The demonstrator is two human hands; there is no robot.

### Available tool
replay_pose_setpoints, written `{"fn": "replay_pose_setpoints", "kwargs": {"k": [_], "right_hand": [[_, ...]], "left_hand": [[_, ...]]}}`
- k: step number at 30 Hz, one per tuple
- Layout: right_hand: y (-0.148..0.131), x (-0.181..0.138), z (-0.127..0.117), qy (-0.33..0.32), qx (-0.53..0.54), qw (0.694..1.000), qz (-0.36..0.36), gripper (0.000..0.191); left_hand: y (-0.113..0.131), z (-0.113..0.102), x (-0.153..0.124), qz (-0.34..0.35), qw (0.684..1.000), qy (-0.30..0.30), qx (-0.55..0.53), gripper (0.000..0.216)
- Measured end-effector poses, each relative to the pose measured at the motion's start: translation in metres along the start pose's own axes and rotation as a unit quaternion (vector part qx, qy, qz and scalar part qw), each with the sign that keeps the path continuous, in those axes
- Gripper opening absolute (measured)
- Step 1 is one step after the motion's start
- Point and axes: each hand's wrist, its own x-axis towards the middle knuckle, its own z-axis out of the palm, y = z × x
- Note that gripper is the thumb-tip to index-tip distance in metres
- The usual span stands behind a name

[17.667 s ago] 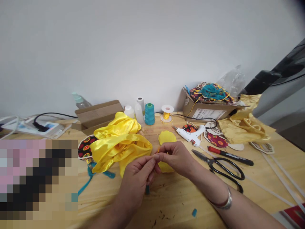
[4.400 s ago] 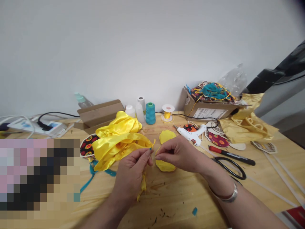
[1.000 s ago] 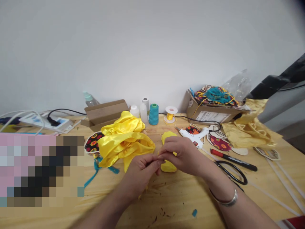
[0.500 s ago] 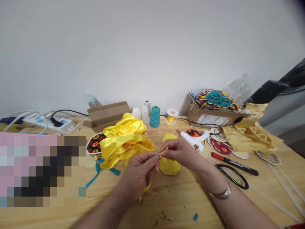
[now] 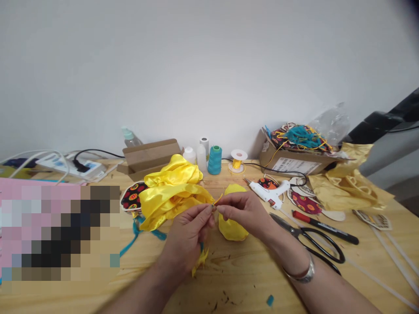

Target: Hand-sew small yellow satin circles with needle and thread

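My left hand [image 5: 186,235] and my right hand [image 5: 244,209] meet fingertip to fingertip above the wooden table [image 5: 248,279]. Both pinch a short yellow cord [image 5: 217,200] whose end sticks up between them. A yellow tassel-like tuft with a bit of teal [image 5: 200,259] hangs below my left palm. A small yellow fabric piece [image 5: 231,229] lies on the table just under my right hand. A bunched heap of shiny yellow satin [image 5: 170,192] sits left of my hands. A silver bangle is on my right wrist.
Black scissors [image 5: 310,237], a red-capped marker [image 5: 324,221] and a white glue gun [image 5: 270,192] lie to the right. Behind stand a teal thread cone [image 5: 214,160], a gold cord spool [image 5: 238,160], white bottles, two cardboard boxes [image 5: 149,155], gold fabric [image 5: 350,181], and a power strip [image 5: 70,165].
The hands stay pinched together, shifting slightly as they work the cord; the cord end now points up between the fingertips. The view has drifted a little, so the table things sit further right.
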Motion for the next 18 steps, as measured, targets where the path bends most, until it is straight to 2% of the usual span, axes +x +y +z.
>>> {"fn": "replay_pose_setpoints", "kwargs": {"k": [11, 15, 18], "right_hand": [[0.0011, 0.0013, 0.0017, 0.041, -0.015, 0.999, 0.000, 0.019], [0.0030, 0.0021, -0.0006, 0.028, 0.009, 1.000, 0.004, 0.017], [0.0026, 0.0026, -0.0023, -0.008, 0.042, 0.999, 0.013, 0.018]], "left_hand": [[-0.0021, -0.0008, -0.0024, 0.005, 0.997, -0.012, 0.081, 0.024], [0.0005, 0.0007, -0.0045, -0.001, 0.994, -0.024, 0.102, 0.028], [0.0021, 0.0014, -0.0052, -0.002, 0.995, -0.019, 0.096, 0.025]]}}
